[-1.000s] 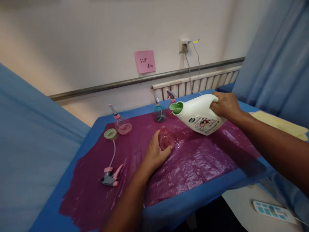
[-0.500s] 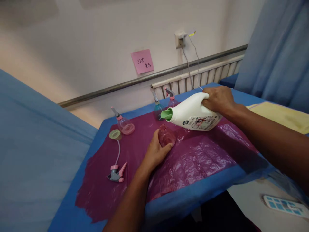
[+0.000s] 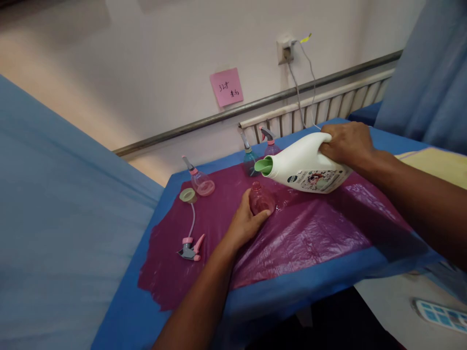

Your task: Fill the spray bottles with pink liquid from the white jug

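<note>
My left hand (image 3: 249, 218) is wrapped round a clear pink spray bottle (image 3: 261, 198) with its top off, standing on a purple plastic sheet (image 3: 306, 228). In my right hand (image 3: 346, 142) is the handle of a large white detergent jug (image 3: 306, 167), tipped to the left. Its green spout (image 3: 264, 166) is above the small bottle's open neck, apart from it; I cannot make out any liquid stream. A grey and pink spray head (image 3: 189, 250) with its tube lies to the left, near a pale green cap (image 3: 188, 195).
Behind stand a pink spray bottle (image 3: 201, 182), a teal one (image 3: 250, 160) and another pink-topped one (image 3: 270, 143). The sheet lies on a blue-covered table (image 3: 126, 301). A rail (image 3: 204, 121), a socket (image 3: 285, 49) with cables and a pink note (image 3: 226, 87) are on the wall.
The whole scene has shifted slightly right in view as the camera turned. Both hands keep their holds, and the jug stays tilted over the bottle at much the same angle.
</note>
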`<move>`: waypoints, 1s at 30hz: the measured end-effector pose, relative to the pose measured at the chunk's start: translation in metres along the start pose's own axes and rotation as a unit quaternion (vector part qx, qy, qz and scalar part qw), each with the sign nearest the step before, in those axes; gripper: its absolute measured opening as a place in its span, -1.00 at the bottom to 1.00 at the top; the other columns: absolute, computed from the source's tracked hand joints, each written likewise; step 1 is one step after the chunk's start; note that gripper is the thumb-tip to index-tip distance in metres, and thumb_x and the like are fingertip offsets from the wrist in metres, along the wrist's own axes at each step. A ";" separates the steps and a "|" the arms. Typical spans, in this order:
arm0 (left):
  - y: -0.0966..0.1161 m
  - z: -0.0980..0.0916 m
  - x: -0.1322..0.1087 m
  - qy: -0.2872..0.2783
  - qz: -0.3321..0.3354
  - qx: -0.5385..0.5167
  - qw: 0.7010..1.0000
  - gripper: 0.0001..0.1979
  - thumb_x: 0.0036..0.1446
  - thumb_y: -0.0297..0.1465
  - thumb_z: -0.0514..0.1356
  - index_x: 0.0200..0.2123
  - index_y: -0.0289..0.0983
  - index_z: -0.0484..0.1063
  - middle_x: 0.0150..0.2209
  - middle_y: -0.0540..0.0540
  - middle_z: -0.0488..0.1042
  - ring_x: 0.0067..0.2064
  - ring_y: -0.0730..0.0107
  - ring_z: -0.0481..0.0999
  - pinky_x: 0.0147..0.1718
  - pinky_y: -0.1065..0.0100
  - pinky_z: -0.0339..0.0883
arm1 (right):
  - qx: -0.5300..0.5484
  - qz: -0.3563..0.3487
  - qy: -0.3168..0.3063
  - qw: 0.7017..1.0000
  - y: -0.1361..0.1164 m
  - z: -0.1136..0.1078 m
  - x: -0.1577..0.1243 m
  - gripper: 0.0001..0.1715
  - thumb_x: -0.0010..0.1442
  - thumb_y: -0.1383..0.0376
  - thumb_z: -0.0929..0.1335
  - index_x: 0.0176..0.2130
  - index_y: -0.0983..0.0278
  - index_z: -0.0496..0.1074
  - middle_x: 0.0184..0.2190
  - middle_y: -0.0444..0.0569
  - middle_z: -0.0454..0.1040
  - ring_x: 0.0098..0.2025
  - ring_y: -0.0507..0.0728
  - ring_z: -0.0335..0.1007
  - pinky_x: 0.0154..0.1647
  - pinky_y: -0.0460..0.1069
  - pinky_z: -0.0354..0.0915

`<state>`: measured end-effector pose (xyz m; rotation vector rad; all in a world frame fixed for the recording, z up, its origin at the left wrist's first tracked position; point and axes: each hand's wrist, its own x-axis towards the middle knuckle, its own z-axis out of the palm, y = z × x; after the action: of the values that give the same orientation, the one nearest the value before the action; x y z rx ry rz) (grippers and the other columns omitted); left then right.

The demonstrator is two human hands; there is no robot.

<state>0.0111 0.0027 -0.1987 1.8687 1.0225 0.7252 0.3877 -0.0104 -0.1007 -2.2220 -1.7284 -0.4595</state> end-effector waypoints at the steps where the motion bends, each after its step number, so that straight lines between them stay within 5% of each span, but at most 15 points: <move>1: -0.001 0.000 -0.001 0.000 0.002 0.001 1.000 0.01 0.29 -0.16 0.52 0.63 -0.20 0.13 0.58 -0.30 0.41 0.57 -0.12 0.45 0.60 -0.14 0.28 | -0.003 0.003 -0.003 1.000 0.000 0.000 0.000 -0.55 0.48 0.12 0.37 0.10 0.34 0.69 0.04 0.33 0.77 -0.12 0.31 0.55 -0.23 0.11 -0.08; 17: 0.009 0.006 -0.002 0.087 -0.037 0.002 0.995 -0.14 0.18 -0.32 0.51 0.48 -0.22 0.31 0.40 -0.30 0.58 0.39 -0.10 0.63 0.48 -0.13 0.44 | -0.029 0.002 0.010 1.000 -0.001 0.003 0.001 -0.55 0.48 0.11 0.36 0.08 0.31 0.71 -0.01 0.33 0.77 -0.13 0.34 0.56 -0.22 0.12 -0.04; 23: 0.020 -0.020 -0.014 0.149 -0.061 0.051 0.986 -0.11 0.17 -0.29 0.51 0.51 -0.20 0.29 0.47 -0.33 0.49 0.46 -0.13 0.57 0.51 -0.11 0.39 | -0.030 -0.013 -0.005 0.999 -0.008 0.002 0.002 -0.53 0.49 0.08 0.36 0.11 0.29 0.71 0.01 0.30 0.77 -0.13 0.31 0.57 -0.23 0.12 -0.05; 30: 0.036 -0.059 -0.032 0.159 -0.037 0.113 0.980 -0.11 0.20 -0.25 0.48 0.53 -0.18 0.28 0.49 -0.34 0.46 0.49 -0.16 0.53 0.52 -0.15 0.37 | -0.023 -0.016 -0.015 0.999 -0.016 -0.002 0.000 -0.52 0.50 0.04 0.35 0.07 0.29 0.71 -0.03 0.33 0.76 -0.15 0.31 0.58 -0.24 0.12 -0.07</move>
<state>-0.0382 -0.0114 -0.1429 1.9319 1.4209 0.9146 0.3722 -0.0073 -0.0981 -2.2480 -1.7870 -0.4814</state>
